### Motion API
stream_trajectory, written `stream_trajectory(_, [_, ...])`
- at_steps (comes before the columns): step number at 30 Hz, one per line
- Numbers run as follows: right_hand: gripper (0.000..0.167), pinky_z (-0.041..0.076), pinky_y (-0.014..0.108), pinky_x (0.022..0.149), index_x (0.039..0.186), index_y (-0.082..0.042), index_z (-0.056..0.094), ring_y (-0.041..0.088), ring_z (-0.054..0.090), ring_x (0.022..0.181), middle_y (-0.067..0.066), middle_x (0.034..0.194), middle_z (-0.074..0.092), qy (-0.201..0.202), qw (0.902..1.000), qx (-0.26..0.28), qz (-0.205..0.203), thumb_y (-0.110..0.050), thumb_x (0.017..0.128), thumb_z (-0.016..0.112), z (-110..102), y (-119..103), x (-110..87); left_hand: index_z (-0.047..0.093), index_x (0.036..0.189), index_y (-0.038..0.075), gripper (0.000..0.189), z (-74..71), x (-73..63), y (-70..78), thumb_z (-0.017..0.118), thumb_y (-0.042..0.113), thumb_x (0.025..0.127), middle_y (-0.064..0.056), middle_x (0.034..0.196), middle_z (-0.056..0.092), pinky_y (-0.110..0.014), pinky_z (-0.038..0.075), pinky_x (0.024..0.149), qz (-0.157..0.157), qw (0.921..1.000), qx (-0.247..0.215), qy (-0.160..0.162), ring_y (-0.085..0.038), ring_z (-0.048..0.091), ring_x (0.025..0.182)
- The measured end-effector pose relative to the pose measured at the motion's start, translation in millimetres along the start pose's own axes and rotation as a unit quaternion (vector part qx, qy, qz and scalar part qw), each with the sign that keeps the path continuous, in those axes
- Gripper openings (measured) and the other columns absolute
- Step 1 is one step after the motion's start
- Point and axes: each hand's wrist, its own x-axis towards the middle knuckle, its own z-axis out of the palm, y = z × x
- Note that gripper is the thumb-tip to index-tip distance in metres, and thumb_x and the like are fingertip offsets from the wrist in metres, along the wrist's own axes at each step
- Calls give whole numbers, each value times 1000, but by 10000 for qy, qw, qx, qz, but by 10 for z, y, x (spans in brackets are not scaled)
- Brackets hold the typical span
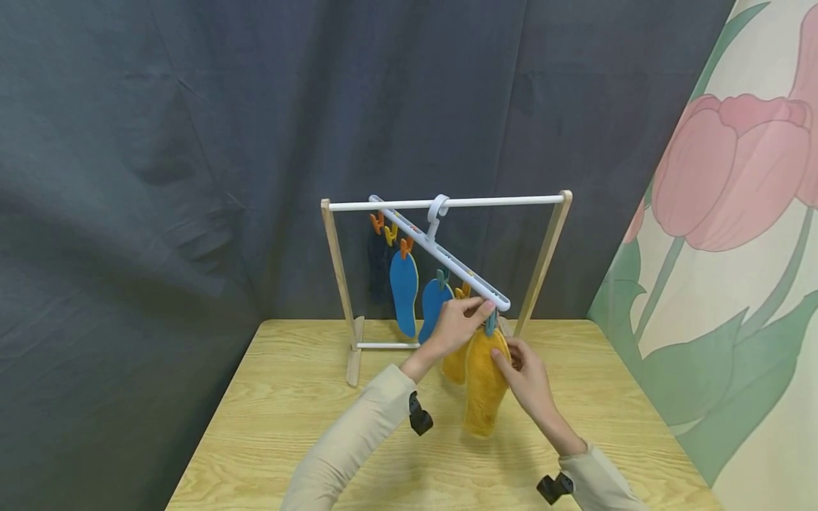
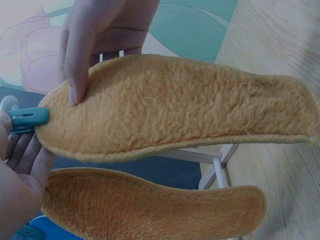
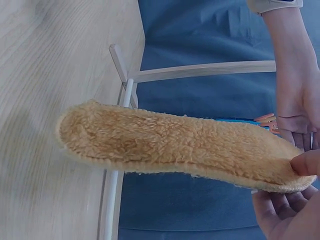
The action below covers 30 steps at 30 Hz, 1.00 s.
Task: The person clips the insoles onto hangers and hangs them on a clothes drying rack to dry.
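Observation:
A fuzzy yellow insole [image 1: 485, 383] hangs toe-up from a teal clothespin [image 2: 31, 116] near the front end of a white clip hanger [image 1: 450, 261]. My left hand [image 1: 455, 328] pinches that clothespin just below the hanger bar. On the insole's right edge, close to its top, my right hand [image 1: 532, 377] holds it between thumb and fingers. In the left wrist view the clothespin's tip overlaps the insole's edge. Behind it hangs a second yellow insole [image 2: 160, 205], partly covered in the head view.
Two blue insoles [image 1: 404, 292] and a dark item [image 1: 378, 266] hang farther back on the hanger from orange, yellow and teal clips. The hanger's hook [image 1: 437, 207] sits on the white rail [image 1: 511, 201] of a wooden rack [image 1: 339, 277], which stands on a wood-grain table [image 1: 281, 411].

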Motion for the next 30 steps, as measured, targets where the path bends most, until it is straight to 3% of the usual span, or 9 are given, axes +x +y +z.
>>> stream_trajectory(6, [20,50,16,67,110,15,60,12,65,82,27,99,68,72,9999,90,89,4,95,63,10,-21,30,74,113,4,29,-5,6,-5,58,26,102,-4,100,75,-20,54,74,114,9998,136,23,-4,67,87])
stream_trajectory(7, [20,50,16,67,111,15,60,12,64,82,27,99,68,76,9999,93,104,4,95,63,10,-24,33,74,113,3,28,-13,-7,49,58,24,102,-6,100,75,-20,54,74,110,9998,138,27,-7,68,88])
stream_trajectory(13, [20,49,17,63,111,16,59,12,62,77,28,97,68,129,9999,-23,13,4,96,61,-12,1,42,70,121,2,29,28,-21,56,60,20,101,-11,110,72,-23,54,79,-151,9998,98,63,-20,70,95])
stream_trajectory(17, [21,49,18,63,113,17,58,13,61,76,30,99,67,201,9996,-210,55,4,96,59,-43,39,57,69,125,6,31,39,-14,8,61,23,101,-7,115,71,-23,54,81,-148,9999,-56,-33,-15,69,97])
stream_trajectory(24, [27,49,17,63,119,9,60,14,61,78,24,104,68,333,9988,-278,247,-10,101,59,-64,488,117,65,131,9,39,29,-47,-8,59,33,101,-4,123,68,-23,53,86,-166,9997,-15,-185,-10,66,106])
stream_trajectory(30, [29,49,13,66,118,9,60,9,61,79,25,107,68,535,9968,-441,394,-15,101,59,-122,658,107,70,124,8,35,28,-107,-100,60,33,100,-3,116,71,-21,53,84,-74,9999,142,-63,-10,68,100])
